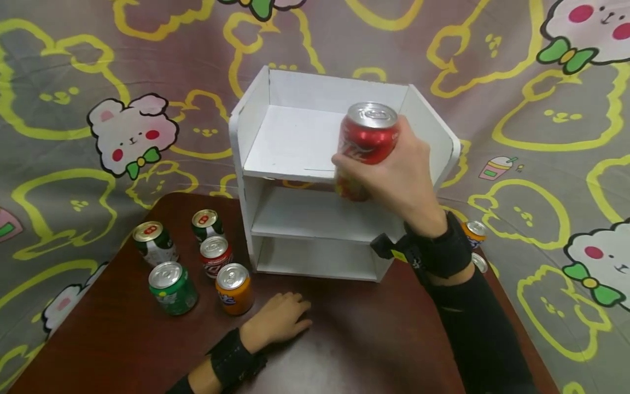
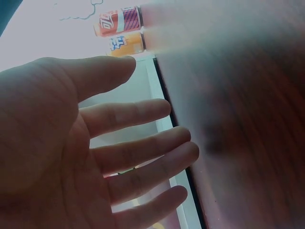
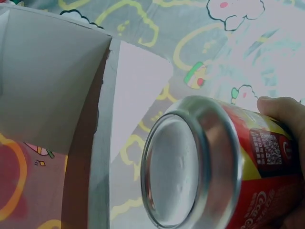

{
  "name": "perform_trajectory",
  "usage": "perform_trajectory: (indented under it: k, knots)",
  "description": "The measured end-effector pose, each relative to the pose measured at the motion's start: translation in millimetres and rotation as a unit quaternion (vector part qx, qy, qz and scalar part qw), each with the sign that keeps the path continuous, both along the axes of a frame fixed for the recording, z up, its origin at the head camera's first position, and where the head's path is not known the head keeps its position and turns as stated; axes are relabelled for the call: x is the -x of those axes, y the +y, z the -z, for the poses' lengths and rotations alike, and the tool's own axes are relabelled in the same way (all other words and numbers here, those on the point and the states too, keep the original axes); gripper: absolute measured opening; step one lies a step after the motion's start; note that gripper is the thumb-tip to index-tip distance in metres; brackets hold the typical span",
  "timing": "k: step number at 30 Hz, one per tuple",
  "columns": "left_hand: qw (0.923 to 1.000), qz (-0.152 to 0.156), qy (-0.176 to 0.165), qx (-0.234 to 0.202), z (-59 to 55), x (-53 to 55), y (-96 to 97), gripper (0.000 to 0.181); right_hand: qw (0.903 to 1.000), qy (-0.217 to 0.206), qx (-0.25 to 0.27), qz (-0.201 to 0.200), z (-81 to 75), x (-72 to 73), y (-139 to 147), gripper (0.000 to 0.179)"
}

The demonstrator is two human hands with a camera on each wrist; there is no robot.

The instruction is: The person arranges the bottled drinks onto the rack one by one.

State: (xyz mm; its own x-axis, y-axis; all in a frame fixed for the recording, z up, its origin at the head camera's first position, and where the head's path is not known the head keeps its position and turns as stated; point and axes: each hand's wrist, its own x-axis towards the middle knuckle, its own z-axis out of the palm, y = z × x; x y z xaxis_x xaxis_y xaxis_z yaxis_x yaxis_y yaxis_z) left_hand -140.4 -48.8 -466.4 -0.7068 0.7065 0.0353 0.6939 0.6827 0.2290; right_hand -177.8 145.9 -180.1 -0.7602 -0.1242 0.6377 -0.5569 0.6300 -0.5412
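My right hand [image 1: 406, 178] grips a red Coca-Cola can [image 1: 366, 142] by its side, thumb and fingers curled round it. In the head view the can overlaps the upper tiers of a small white shelf unit [image 1: 317, 174]. Seen from the right wrist, the silver base of the can [image 3: 174, 171] faces the camera, beside a white shelf board [image 3: 102, 143]. My left hand [image 1: 278, 320] rests on the table in front of the shelf unit, holding nothing. Its fingers [image 2: 138, 152] are spread and fairly straight in the left wrist view.
Left of the shelf unit stand an orange can [image 1: 234, 298], a green can [image 1: 174, 298], a red can [image 1: 216, 262] and two dark green cans with gold lids [image 1: 156, 249]. To the right, behind my forearm, are another orange can [image 1: 474, 235] and a silver lid [image 1: 479, 262]. Patterned cloth hangs behind.
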Motion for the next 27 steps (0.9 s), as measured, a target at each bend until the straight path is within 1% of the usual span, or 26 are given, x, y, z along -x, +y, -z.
perform_trajectory:
  k: [3, 7, 10, 14, 16, 18, 23, 27]
  knots:
    - [0.9999, -0.002, 0.009, -0.003, 0.1, -0.6, -0.5, 0.033, 0.9999, -0.007, 0.004, 0.006, -5.1, 8.3, -8, 0.072]
    - [0.9999, -0.006, 0.011, -0.009, -1.4, -2.7, 0.8, 0.030, 0.9994, -0.026, -0.005, 0.021, -7.2, 18.0, -17, 0.072]
    - [0.9999, -0.008, 0.009, -0.008, -2.1, -3.5, 1.7, 0.029, 0.9991, -0.038, -0.010, 0.018, -8.0, 23.3, -23, 0.072]
    - [0.9999, -0.009, 0.014, -0.006, -2.6, -2.7, 0.8, 0.029, 0.9991, -0.038, -0.021, 0.003, -8.7, 29.8, -30, 0.071]
    - [0.9999, -0.009, 0.012, -0.004, -3.3, -2.3, 0.3, 0.029, 0.9991, -0.031, -0.028, -0.002, -8.4, 33.8, -33, 0.071]
    - [0.9999, -0.011, 0.011, -0.001, -3.5, -1.9, 0.0, 0.029, 0.9990, -0.034, -0.031, 0.000, -7.8, 38.4, -35, 0.072]
    - [0.9999, -0.010, 0.005, 0.003, -5.0, -1.7, -0.5, 0.029, 0.9979, -0.057, -0.028, 0.010, -4.7, 50.0, -43, 0.074]
    - [1.0000, -0.008, 0.001, 0.003, -5.5, -1.6, -0.5, 0.029, 0.9972, -0.071, -0.016, 0.018, -1.7, 56.2, -46, 0.074]
